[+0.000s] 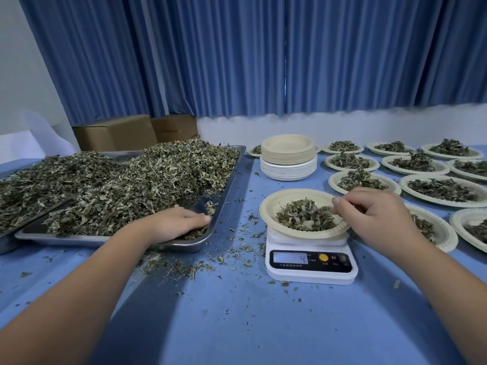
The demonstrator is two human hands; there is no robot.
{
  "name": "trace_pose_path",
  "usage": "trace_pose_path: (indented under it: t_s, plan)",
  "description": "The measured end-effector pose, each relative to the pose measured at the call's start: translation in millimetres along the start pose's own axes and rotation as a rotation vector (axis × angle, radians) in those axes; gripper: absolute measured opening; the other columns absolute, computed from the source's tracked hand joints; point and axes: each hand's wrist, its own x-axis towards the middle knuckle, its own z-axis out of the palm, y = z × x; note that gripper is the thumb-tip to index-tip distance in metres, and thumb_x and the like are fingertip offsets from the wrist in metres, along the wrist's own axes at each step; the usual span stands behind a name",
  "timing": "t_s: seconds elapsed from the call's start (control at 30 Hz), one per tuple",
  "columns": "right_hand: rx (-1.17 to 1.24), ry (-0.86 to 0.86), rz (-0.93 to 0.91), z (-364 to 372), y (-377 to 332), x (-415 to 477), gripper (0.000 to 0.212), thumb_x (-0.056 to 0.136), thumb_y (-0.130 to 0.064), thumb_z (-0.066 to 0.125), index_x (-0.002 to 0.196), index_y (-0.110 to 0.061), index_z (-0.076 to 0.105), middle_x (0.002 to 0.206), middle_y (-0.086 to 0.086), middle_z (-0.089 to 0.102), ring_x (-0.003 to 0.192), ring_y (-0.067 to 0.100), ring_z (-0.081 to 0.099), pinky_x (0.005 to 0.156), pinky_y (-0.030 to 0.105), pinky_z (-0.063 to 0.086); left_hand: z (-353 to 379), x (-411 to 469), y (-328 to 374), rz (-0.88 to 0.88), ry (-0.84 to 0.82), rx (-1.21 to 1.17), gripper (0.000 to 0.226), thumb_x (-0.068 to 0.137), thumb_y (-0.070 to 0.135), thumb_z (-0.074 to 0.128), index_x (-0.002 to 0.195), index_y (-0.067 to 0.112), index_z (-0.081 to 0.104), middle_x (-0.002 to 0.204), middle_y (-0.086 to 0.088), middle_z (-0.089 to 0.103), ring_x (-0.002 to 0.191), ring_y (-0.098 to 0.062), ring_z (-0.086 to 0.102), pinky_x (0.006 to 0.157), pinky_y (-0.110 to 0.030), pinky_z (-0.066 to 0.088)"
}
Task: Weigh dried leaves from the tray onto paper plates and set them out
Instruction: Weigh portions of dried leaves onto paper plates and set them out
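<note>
A steel tray [226,191] at the left holds a big heap of dried leaves [147,180]. My left hand [179,223] lies in the tray's near right corner, its fingers curled over loose leaves there. A paper plate [271,206] with a small pile of leaves stands on the white digital scale [311,264], whose display reads 4. My right hand [369,209] hovers over the plate's right side with thumb and fingertips pinched together; what they hold is too small to see.
A stack of empty paper plates [288,156] stands behind the scale. Several filled plates [442,189] cover the table's right side. Leaf crumbs [179,267] litter the blue tablecloth between tray and scale. Cardboard boxes [116,133] and blue curtains stand behind.
</note>
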Motion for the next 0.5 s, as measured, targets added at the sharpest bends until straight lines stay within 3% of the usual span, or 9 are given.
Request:
trace_pose_path:
  t_s: [0.1, 0.17, 0.27, 0.33, 0.43, 0.5]
  plan:
    - [0.002, -0.004, -0.005, -0.8, 0.2, 0.6, 0.028, 0.091, -0.019, 0.061, 0.066, -0.013, 0.072, 0.063, 0.0, 0.061, 0.059, 0.002, 0.052, 0.052, 0.008, 0.032, 4.2, -3.0, 0.1, 0.061, 0.092, 0.069, 0.034, 0.093, 0.058, 0.045, 0.107, 0.038, 0.069, 0.111, 0.008, 0.063, 0.095, -0.015, 0.058, 0.09, -0.032, 0.043]
    - [0.0, -0.015, -0.006, -1.5, 0.7, 1.2, 0.029, 0.091, -0.02, 0.061, 0.065, -0.013, 0.072, 0.062, 0.001, 0.061, 0.059, 0.003, 0.051, 0.053, 0.009, 0.033, 9.2, -7.6, 1.0, 0.126, 0.171, 0.12, 0.024, 0.096, 0.046, 0.047, 0.098, 0.037, 0.07, 0.101, 0.011, 0.07, 0.089, -0.015, 0.064, 0.088, -0.032, 0.05]
    - [0.002, -0.011, -0.018, -2.1, 1.9, 1.9, 0.029, 0.09, -0.022, 0.06, 0.064, -0.014, 0.071, 0.062, 0.0, 0.062, 0.059, 0.003, 0.051, 0.053, 0.009, 0.032, 15.0, -15.3, 5.7, 0.236, 0.282, 0.155, 0.022, 0.099, 0.038, 0.045, 0.103, 0.038, 0.067, 0.111, 0.017, 0.066, 0.103, -0.01, 0.062, 0.088, -0.025, 0.045]
    - [-0.013, 0.001, -0.032, -2.1, 3.7, 2.6, 0.03, 0.09, -0.02, 0.061, 0.064, -0.011, 0.071, 0.062, 0.003, 0.061, 0.061, 0.007, 0.051, 0.054, 0.011, 0.033, 15.3, -15.6, 7.0, 0.199, 0.32, 0.223, 0.039, 0.098, 0.054, 0.036, 0.128, 0.038, 0.057, 0.137, 0.014, 0.05, 0.127, -0.014, 0.048, 0.103, -0.032, 0.037]
    - [-0.018, 0.009, -0.04, -1.6, 6.5, 3.0, 0.03, 0.09, -0.021, 0.061, 0.064, -0.008, 0.07, 0.063, 0.007, 0.062, 0.064, 0.012, 0.051, 0.055, 0.013, 0.033, 12.6, -19.5, 13.6, -0.027, 0.148, 0.218, 0.075, 0.081, 0.081, 0.014, 0.147, 0.047, 0.027, 0.161, 0.01, 0.014, 0.147, -0.018, 0.018, 0.117, -0.047, 0.017]
    - [0.0, 0.007, -0.035, -1.2, 7.1, 2.9, 0.03, 0.089, -0.023, 0.06, 0.064, -0.011, 0.071, 0.064, 0.005, 0.062, 0.067, 0.012, 0.053, 0.057, 0.013, 0.034, 11.9, -21.6, 18.6, -0.088, 0.038, 0.165, 0.089, 0.071, 0.088, 0.008, 0.149, 0.048, 0.023, 0.162, 0.007, 0.014, 0.148, -0.021, 0.017, 0.118, -0.047, 0.013]
